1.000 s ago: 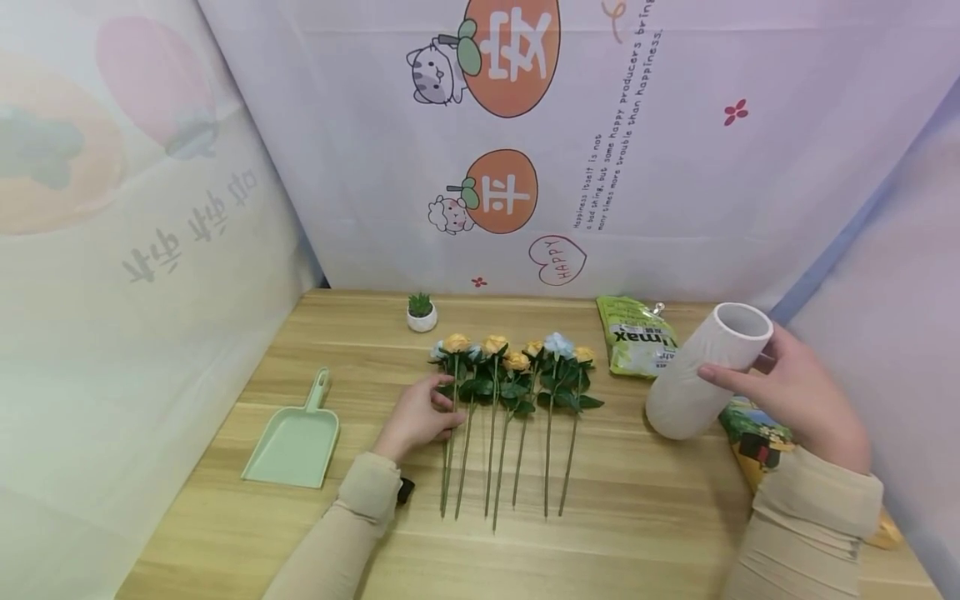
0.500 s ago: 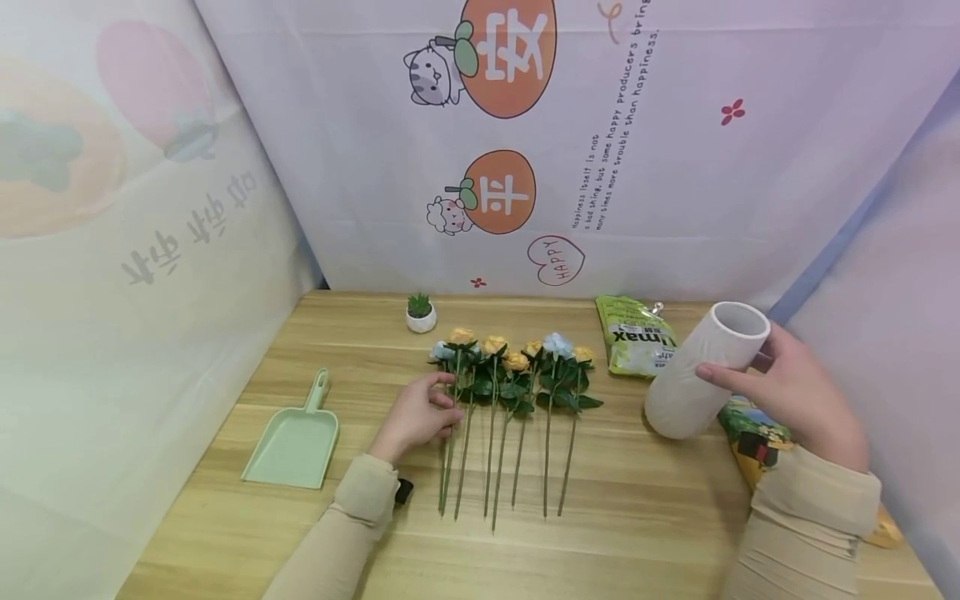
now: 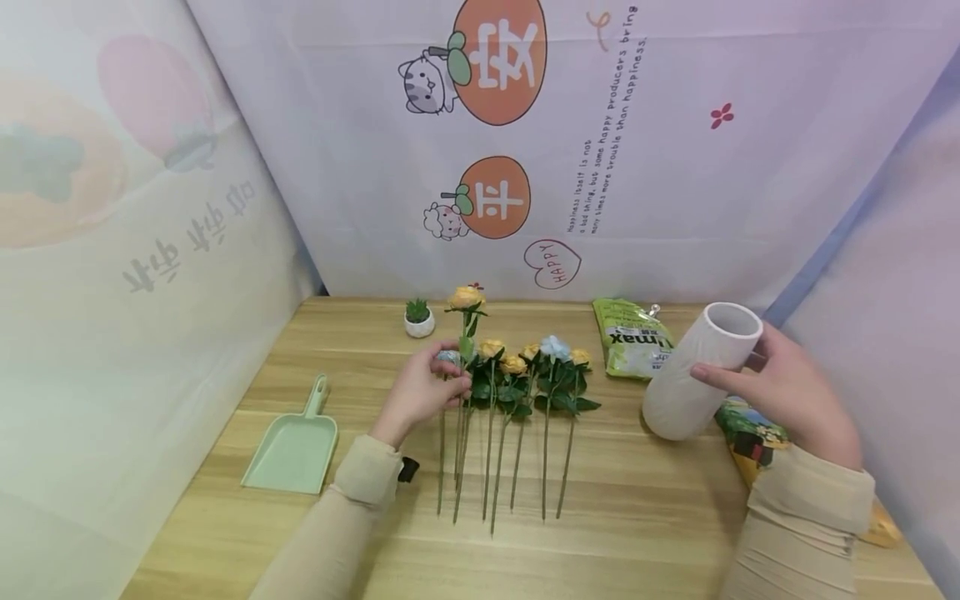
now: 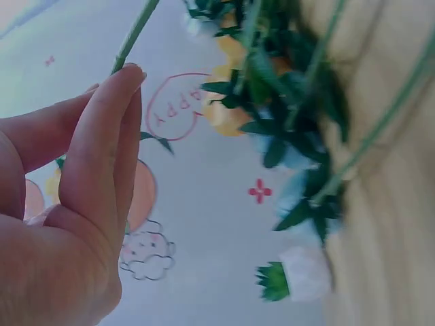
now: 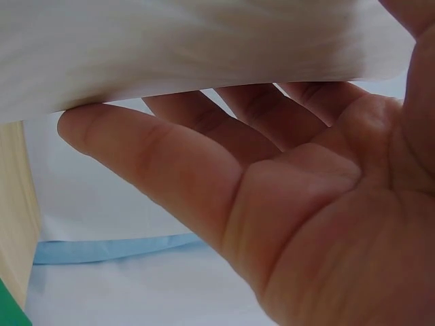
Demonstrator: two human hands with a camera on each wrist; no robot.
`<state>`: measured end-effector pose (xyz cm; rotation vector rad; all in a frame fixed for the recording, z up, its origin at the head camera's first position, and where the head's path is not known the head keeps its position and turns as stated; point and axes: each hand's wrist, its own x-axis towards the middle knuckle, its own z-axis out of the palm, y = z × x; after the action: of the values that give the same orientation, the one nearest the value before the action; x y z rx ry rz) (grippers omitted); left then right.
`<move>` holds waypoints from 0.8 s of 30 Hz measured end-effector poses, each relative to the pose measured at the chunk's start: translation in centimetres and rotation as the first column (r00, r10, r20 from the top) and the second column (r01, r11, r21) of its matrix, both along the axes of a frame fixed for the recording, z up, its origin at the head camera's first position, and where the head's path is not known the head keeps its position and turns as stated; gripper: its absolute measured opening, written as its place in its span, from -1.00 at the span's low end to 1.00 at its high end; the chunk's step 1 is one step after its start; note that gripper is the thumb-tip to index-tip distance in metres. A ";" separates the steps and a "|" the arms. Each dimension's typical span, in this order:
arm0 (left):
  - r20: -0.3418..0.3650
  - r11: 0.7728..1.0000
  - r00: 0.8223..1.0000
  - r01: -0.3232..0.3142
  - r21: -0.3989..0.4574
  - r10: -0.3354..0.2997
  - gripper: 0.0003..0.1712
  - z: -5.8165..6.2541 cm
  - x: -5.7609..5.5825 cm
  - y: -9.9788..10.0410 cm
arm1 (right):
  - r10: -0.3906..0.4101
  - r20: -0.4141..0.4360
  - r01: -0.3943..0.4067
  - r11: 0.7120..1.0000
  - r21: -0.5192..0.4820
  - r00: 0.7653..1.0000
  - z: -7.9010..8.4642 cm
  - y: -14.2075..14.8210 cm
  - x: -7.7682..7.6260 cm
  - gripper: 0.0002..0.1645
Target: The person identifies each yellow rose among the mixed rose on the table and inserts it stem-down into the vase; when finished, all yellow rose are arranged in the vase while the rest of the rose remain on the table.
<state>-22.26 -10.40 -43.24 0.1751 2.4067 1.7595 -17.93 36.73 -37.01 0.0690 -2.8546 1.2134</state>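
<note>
Raised since the earlier frame: yellow, green-stemmed rose [image 3: 467, 297], left hand [image 3: 422, 390] pinching its stem [image 4: 138, 32], bloom beyond the yellow-and-blue flower row [image 3: 513, 364]. Step, judged: separating one stem; next calls for lifting it clear. Right hand [image 3: 798, 396] grips tilted white, ceramic-looking, cylindrical vase [image 3: 684, 387]; right wrist view shows fingers [image 5: 160, 149] the head view mostly hides.

The head view is bright, the right wrist view dimmer; a thin green flower stem [image 4: 377, 130] blurs at the left wrist view's right.
</note>
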 end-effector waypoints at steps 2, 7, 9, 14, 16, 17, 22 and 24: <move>-0.013 1.000 1.000 0.001 0.021 -0.001 -0.21 0.8 -0.3 0.4 | 0.003 -0.002 -0.003 1.000 0.002 1.000 0.0 0.0 0.0 0.14; -0.069 0.998 0.998 0.008 0.055 -0.004 -0.09 3.4 -1.3 1.6 | 0.006 -0.012 -0.006 1.000 -0.002 1.000 0.0 0.1 -0.1 0.11; -0.110 0.997 0.994 0.015 0.071 -0.007 -0.04 4.6 -1.7 2.1 | 0.008 -0.012 -0.008 1.000 -0.008 1.000 0.0 0.1 0.0 0.11; -0.226 0.988 0.974 0.050 0.146 -0.016 -0.23 7.5 -2.4 3.8 | 0.011 -0.004 -0.011 1.000 -0.013 1.000 0.0 0.0 0.1 0.12; -0.262 0.981 0.965 0.063 0.185 -0.013 -0.33 8.8 -2.6 4.7 | 0.012 -0.006 -0.012 1.000 -0.013 1.000 0.1 0.0 0.1 0.12; -0.282 0.976 0.959 0.071 0.206 -0.011 -0.36 9.5 -2.7 5.1 | 0.013 -0.008 -0.013 1.000 -0.015 1.000 0.1 -0.1 0.1 0.11; -0.416 0.955 0.909 0.107 0.277 0.019 -0.41 12.6 -3.2 7.7 | 0.015 -0.018 -0.015 1.000 -0.011 1.000 0.1 -0.1 0.0 0.10; -0.457 0.947 0.889 0.125 0.295 0.025 -0.42 13.6 -3.3 8.7 | 0.016 -0.017 -0.017 1.000 -0.011 1.000 0.1 0.0 0.0 0.11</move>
<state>-25.57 -1.69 -29.64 0.7669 2.3386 2.2841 -17.88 36.72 -36.91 0.1022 -2.8384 1.2254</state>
